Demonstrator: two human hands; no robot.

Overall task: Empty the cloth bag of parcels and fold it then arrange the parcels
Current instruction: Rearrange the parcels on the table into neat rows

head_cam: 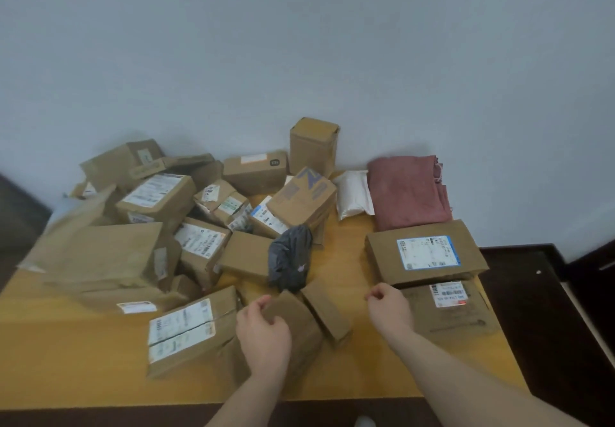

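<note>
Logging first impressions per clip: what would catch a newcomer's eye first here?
A jumbled heap of brown cardboard parcels covers the left and middle of the yellow table. At the far right a folded reddish cloth bag lies beside a white pouch; a dark plastic bundle sits mid-table.

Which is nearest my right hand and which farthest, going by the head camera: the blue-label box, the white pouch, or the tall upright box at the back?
From the right hand:
1. Blue-label box, just beyond it, right side of the table.
2. White pouch, farther back, beside the folded red cloth bag.
3. Tall upright box, at the back against the wall.
</note>
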